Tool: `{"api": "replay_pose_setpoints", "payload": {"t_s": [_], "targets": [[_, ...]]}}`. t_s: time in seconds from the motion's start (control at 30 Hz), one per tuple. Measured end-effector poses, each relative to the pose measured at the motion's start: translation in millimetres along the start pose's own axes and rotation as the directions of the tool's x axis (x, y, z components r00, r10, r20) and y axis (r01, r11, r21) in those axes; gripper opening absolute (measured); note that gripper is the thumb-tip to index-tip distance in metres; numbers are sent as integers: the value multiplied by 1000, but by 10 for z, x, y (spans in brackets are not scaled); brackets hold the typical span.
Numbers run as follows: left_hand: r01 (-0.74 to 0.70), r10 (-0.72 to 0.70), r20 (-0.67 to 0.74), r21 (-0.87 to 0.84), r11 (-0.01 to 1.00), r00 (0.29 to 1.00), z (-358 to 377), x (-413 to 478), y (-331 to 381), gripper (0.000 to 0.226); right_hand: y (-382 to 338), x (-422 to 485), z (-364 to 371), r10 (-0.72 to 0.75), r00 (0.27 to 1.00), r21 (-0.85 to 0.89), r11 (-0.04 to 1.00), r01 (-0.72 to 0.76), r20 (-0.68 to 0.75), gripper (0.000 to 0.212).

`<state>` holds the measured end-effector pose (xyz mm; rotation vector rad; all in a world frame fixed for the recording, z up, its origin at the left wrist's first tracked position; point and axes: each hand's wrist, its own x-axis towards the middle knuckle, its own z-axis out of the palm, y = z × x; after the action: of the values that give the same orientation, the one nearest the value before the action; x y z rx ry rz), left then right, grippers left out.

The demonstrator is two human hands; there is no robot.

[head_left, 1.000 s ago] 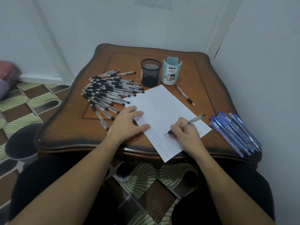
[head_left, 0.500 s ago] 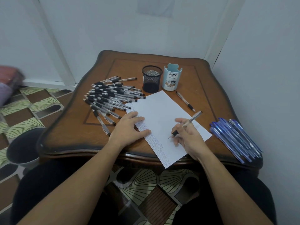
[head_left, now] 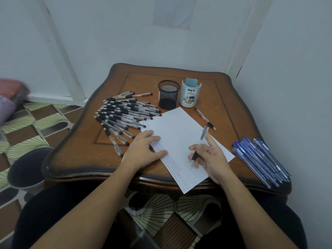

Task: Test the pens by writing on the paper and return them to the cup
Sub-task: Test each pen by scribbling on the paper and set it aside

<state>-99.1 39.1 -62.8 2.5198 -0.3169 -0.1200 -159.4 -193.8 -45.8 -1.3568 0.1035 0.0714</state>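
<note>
Count: one sheet of paper, two cups, one pen in hand, one pen lying loose, and two heaps of pens.

- Left hand: flat, fingers straight and spread, pressing on the left edge of the paper beside rows of small written marks.
- Right hand: pinches the held pen by its black grip, forefinger sticking out straight. The pen stands steeply, tip down just over the paper (whether it touches, I cannot tell).
- Cups: black mesh cup and light blue cup labelled "DIY", standing upright side by side just beyond the far corner of the paper.
- Loose pen: lies on the wood between the blue cup and the right hand, apart from both.
- Black-grip pens: a fanned heap left of the paper, too overlapped for an exact count, several dozen at a guess. The nearest ones lie just beside the left hand.
- Blue pens: a bundle at the right near edge, roughly ten, well apart from the paper.

Surface: brown wooden desk with a curved moulded edge, set into a corner of pale walls. The paper's near corner overhangs the edge.

Floor: patterned in brown and cream. A dark bucket stands at the desk's left side.
</note>
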Motion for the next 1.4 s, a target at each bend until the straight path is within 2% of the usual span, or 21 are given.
{"api": "replay_pose_setpoints", "payload": {"t_s": [0.1, 0.33, 0.4, 0.47, 0.57, 0.63, 0.73, 0.83, 0.9, 0.97, 1.03, 1.07, 1.1, 1.13, 1.2, 1.27, 1.33, 1.4], "targets": [[0, 0, 7, 0, 1000, 1000, -7, -5, 1, 65, 0, -1, -2, 0, 1000, -10, 1000, 0, -15, 49], [-7, 7, 3, -4, 1000, 1000, -18, -17, 10, 65, -125, 70, -53, 65, 995, 117, 991, -57, -72, 33], [-11, 11, 0, -15, 1000, 1000, -21, -22, 13, 64, -283, 185, -73, 63, 987, -4, 998, -64, -149, 23], [-10, 10, 2, -20, 1000, 1000, -19, -18, 8, 65, -424, 388, -150, 33, 960, -261, 959, -109, -279, 11], [-4, 4, 4, -24, 1000, 1000, -11, -10, -6, 66, -573, 750, -303, -147, 909, -637, 756, -152, -390, 3], [0, 0, 8, -23, 1000, 1000, -8, -4, -15, 66, -649, 977, -360, -240, 889, -780, 600, -180, -390, 7], [-6, 7, 5, -13, 1000, 1000, -2, 0, -24, 66, -662, 1269, -417, -244, 882, -851, 453, -264, -404, 19], [-15, 15, 3, -19, 1000, 1000, 3, 1, -30, 66, -554, 1462, -471, -110, 923, -906, 268, -329, -368, 24], [-15, 16, 5, -24, 1000, 1000, 4, 1, -31, 66, -506, 1514, -460, -66, 927, -917, 189, -350, -368, 27], [-15, 15, 5, -24, 1000, 1000, 8, 6, -32, 67, -516, 1516, -379, -151, 920, -932, 92, -352, -362, 27], [-7, 8, 9, -36, 999, 1000, 6, 6, -40, 68, -511, 1524, -237, -302, 920, -964, -3, -264, -251, 24], [-5, 5, 10, -44, 999, 1000, 4, 5, -41, 68, -502, 1532, -140, -322, 934, -986, 4, -165, -157, 23], [-4, 4, 11, -49, 999, 1000, 2, 4, -42, 68, -489, 1540, -18, -292, 955, -998, 53, -44, -57, 23], [-5, 6, 10, -50, 999, 1000, 1, 2, -41, 68, -467, 1546, 119, -241, 970, -988, 136, 68, 33, 22], [-7, 8, 8, -52, 999, 1000, 2, -2, -41, 68, -396, 1578, 397, -156, 975, -934, 298, 197, 156, 20], [-13, 13, 6, -55, 998, 1000, 5, -7, -42, 68, -300, 1637, 649, -125, 972, -903, 362, 231, 198, 22], [-26, 26, 0, -48, 999, 1000, 5, -7, -36, 67, -182, 1698, 841, -108, 979, -913, 355, 201, 174, 23], [-36, 36, -10, -43, 998, 999, 2, -2, -29, 65, -107, 1722, 948, -128, 983, -930, 328, 165, 130, 13]]}}
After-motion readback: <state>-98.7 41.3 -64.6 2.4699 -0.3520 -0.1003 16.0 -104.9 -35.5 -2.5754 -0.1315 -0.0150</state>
